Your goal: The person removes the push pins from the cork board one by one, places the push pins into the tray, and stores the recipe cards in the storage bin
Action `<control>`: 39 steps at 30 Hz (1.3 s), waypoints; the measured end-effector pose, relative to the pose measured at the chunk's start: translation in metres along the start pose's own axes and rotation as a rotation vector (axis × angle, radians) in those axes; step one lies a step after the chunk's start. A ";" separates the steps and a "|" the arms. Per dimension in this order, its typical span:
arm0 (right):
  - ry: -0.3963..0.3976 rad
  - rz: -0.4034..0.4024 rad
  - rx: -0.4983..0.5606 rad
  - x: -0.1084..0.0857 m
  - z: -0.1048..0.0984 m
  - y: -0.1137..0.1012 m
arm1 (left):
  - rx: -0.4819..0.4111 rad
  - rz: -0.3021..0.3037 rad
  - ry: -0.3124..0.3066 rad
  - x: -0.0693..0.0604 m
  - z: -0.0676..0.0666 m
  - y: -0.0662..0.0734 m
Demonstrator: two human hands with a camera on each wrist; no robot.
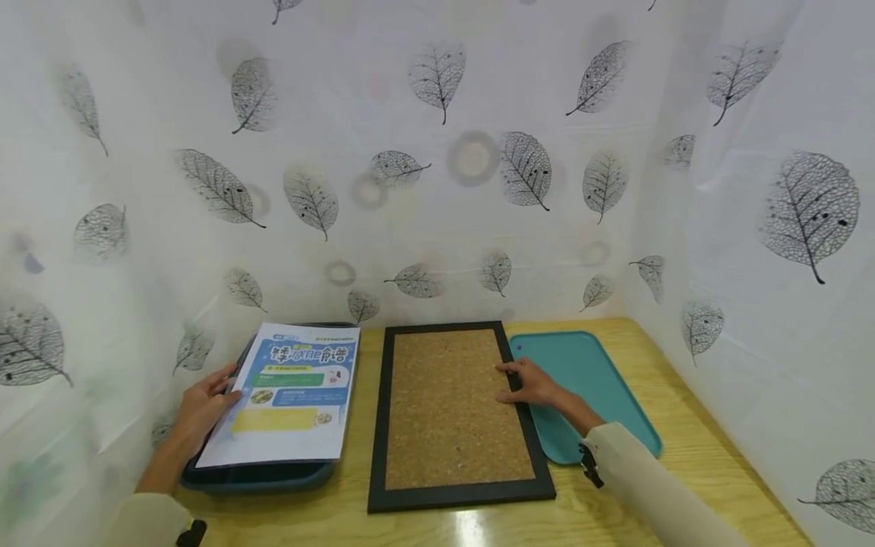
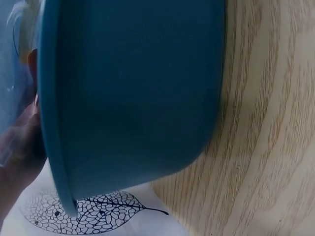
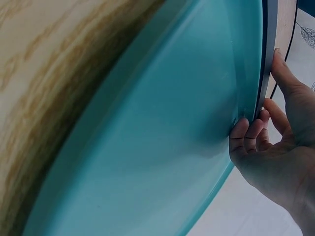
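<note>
A printed sheet [image 1: 287, 448] with a blue heading lies over a deep teal basin [image 1: 260, 480], covering most of its opening. My left hand [image 1: 201, 406] holds the sheet's left edge, thumb on top. In the left wrist view, the basin's wall [image 2: 138, 88] hides much of that hand. A black-framed corkboard [image 1: 454, 410] lies flat in the middle. At its right edge, my right hand [image 1: 536, 382] grips the frame, thumb and index finger reaching over it. The right wrist view shows the other fingers [image 3: 251, 135] curled against the frame's outer side.
A shallow turquoise tray [image 1: 601, 387] lies right of the corkboard, its left edge against or under the frame. All stand on a light wooden table [image 1: 711, 463]. White leaf-patterned sheeting [image 1: 444, 220] encloses the table at the back and both sides.
</note>
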State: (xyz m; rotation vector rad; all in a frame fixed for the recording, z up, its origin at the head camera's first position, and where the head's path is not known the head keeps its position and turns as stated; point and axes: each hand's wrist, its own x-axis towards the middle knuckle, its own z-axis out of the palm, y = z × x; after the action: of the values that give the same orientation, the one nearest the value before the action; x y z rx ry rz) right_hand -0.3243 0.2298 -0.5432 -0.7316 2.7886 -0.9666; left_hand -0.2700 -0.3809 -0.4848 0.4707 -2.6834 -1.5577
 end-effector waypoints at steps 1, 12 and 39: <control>0.000 0.000 0.000 0.000 0.001 0.000 | 0.008 -0.002 0.002 0.001 -0.001 -0.002; -0.006 0.016 0.020 -0.001 0.003 -0.003 | 0.155 -0.005 0.037 0.005 -0.020 -0.010; 0.030 0.012 0.015 -0.003 0.005 -0.004 | 0.393 0.140 0.176 0.000 -0.007 -0.013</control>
State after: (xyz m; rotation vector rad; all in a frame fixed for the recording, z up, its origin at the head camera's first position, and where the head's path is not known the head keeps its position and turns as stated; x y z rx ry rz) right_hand -0.3185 0.2259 -0.5454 -0.7034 2.8051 -1.0033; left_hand -0.2653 -0.3926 -0.4921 0.3902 -2.8098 -0.9083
